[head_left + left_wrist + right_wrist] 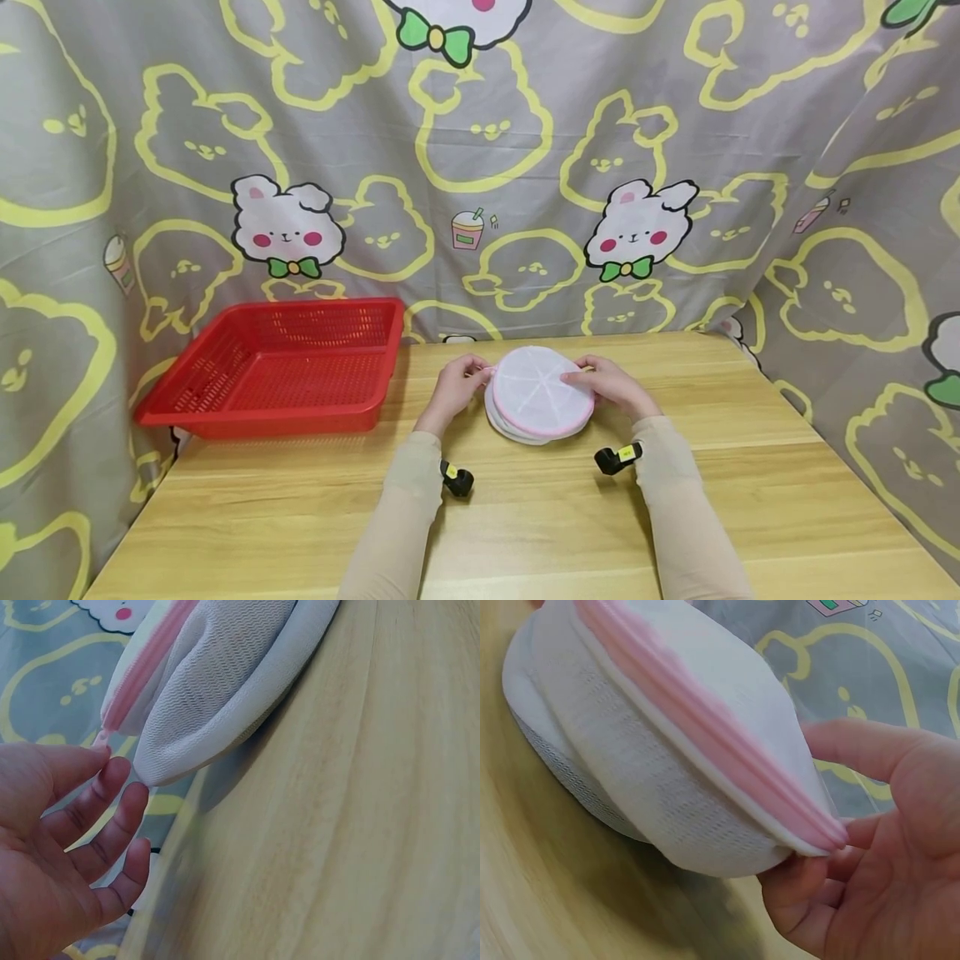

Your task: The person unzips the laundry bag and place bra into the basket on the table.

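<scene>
A round white mesh laundry bag (pixel 542 398) with a pink zipper (pixel 705 724) around its upper rim stands on the wooden table, its lid facing up and tilted. On its left side my left hand (pixel 454 390) pinches the small pink zipper pull (pixel 100 739) between thumb and forefinger, while the other fingers curl loosely below. My right hand (pixel 613 387) grips the opposite edge, thumb on the lid and fingers under the zipper's end. White mesh sides (pixel 217 671) bulge out beneath the zipper.
A red plastic basket (pixel 315 412) with perforated walls sits at the back left of the table (pixel 540 533). Behind and beside the table hangs a grey curtain (pixel 517 242) with cartoon prints. Each wrist carries a small black camera (pixel 457 481).
</scene>
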Motion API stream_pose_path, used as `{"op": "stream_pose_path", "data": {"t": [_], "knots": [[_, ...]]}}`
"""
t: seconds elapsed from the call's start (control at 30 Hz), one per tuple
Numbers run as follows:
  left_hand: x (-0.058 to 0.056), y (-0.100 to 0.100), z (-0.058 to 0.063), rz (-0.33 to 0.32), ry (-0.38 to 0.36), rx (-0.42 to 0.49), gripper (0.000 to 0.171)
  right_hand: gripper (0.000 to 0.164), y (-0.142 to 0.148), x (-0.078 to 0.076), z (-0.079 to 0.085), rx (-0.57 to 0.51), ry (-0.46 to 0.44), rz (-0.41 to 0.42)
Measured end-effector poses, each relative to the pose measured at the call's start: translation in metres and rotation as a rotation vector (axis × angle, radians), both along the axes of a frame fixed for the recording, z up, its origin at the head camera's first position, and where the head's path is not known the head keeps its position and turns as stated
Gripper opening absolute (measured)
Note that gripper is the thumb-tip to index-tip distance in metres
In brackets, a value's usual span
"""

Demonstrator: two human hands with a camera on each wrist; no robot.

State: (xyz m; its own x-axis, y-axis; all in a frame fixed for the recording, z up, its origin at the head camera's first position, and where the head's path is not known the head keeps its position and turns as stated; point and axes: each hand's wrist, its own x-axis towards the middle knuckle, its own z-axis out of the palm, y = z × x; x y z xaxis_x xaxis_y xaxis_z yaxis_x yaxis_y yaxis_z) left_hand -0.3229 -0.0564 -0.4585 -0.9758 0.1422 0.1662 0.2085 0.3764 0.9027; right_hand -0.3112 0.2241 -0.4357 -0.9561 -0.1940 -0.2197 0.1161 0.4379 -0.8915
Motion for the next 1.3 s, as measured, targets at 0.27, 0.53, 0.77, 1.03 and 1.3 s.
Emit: {"op": "stream_pose_path", "data": {"t": [0.27, 0.53, 0.77, 1.03, 1.3], "knots": [[-0.001, -0.002, 0.000, -0.011, 0.004, -0.007, 0.012, 0.039, -0.005, -0.005, -0.004, 0.000, 0.042, -0.064], [-0.001, -0.003, 0.000, -0.016, -0.001, -0.009, 0.011, 0.037, -0.010, -0.005, -0.004, 0.008, 0.045, -0.112], [-0.001, -0.005, 0.001, -0.023, -0.014, 0.014, 0.011, 0.035, -0.013, -0.006, -0.007, -0.017, 0.059, -0.135], [-0.001, -0.007, 0.002, -0.025, 0.000, 0.012, 0.011, 0.032, -0.015, -0.005, -0.008, 0.014, 0.087, -0.175], [-0.003, -0.008, 0.002, -0.039, 0.007, 0.005, 0.010, 0.035, -0.018, -0.003, -0.005, 0.065, 0.110, -0.205]]}}
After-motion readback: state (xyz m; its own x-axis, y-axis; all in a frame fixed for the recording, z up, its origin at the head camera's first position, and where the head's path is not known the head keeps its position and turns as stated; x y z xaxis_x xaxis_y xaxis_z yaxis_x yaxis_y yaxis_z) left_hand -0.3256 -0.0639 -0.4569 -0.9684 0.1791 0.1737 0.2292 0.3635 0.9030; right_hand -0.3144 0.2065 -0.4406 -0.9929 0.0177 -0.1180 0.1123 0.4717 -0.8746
